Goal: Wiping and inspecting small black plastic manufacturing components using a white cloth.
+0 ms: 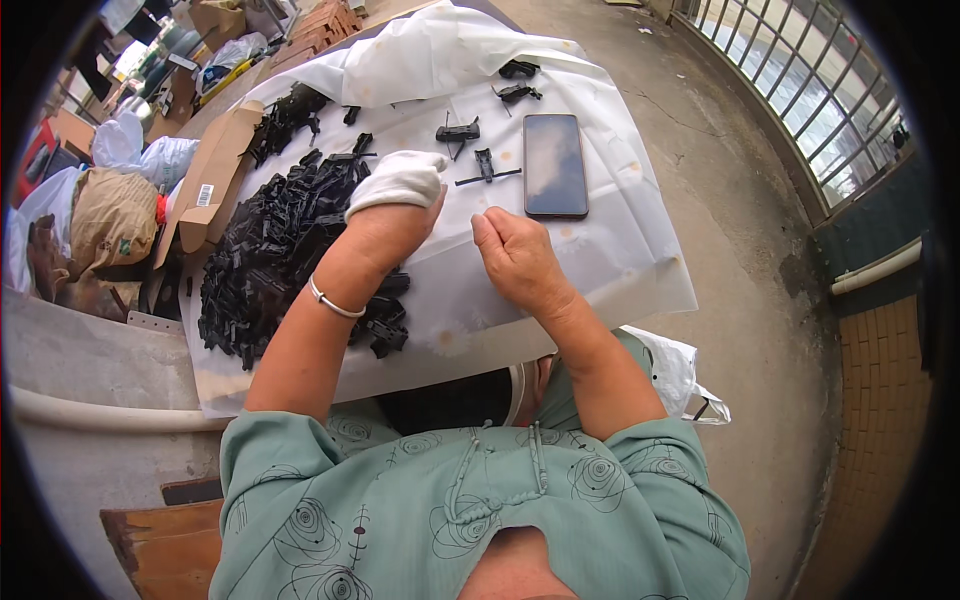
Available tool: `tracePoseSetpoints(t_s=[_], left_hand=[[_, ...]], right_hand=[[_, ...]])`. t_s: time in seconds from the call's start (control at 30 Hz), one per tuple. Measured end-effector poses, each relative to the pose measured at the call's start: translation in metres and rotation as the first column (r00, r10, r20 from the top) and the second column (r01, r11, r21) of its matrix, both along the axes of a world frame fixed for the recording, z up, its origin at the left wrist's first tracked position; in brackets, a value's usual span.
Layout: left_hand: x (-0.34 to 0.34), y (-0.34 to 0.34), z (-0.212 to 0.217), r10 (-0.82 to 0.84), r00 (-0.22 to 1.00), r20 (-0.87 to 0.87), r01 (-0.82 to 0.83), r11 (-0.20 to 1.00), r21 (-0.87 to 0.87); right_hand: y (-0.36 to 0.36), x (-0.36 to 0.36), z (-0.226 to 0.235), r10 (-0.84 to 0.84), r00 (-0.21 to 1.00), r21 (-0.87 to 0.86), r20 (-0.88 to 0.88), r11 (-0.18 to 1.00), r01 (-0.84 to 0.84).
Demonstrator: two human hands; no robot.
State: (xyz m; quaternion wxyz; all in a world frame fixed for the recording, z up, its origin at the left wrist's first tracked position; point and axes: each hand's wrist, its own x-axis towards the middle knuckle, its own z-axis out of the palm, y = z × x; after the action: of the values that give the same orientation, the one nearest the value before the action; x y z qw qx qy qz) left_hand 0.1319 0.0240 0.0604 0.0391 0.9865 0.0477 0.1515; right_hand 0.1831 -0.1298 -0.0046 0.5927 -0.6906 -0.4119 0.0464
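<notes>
My left hand has a white cloth or glove over its fingers. It is closed beside a large heap of black plastic parts; what it holds, if anything, is hidden. To its right, my right hand is closed, thumb pressed against the curled fingers, and nothing plainly shows in its grip. Just beyond my hands a black part with thin arms lies on the white sheet. A similar black part lies farther off.
A dark-screened phone lies right of my hands. More black parts are near the sheet's far folds. An opened cardboard box stands at the left table edge, with bags beyond. A metal railing is at far right.
</notes>
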Motion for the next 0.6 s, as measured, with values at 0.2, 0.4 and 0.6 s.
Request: tracePoseSetpoints(t_s=[0.2, 0.4, 0.6], left_hand=[[0.063, -0.011, -0.051, 0.174, 0.979, -0.103, -0.194, 0.954, -0.228], [0.077, -0.005, -0.05, 0.273, 0.938, -0.212, -0.313, 0.931, -0.188], [0.034, -0.006, -0.041, 0.11, 0.988, -0.111, -0.156, 0.643, -0.75]], right_hand=[[0.0, 0.004, -0.003, -0.06, 0.998, 0.051, -0.025, 0.997, 0.062], [-0.002, 0.005, -0.001, -0.072, 0.996, 0.033, 0.047, 0.997, 0.071], [-0.006, 0.002, 0.007, -0.169, 0.982, 0.132, -0.081, 0.975, 0.179]])
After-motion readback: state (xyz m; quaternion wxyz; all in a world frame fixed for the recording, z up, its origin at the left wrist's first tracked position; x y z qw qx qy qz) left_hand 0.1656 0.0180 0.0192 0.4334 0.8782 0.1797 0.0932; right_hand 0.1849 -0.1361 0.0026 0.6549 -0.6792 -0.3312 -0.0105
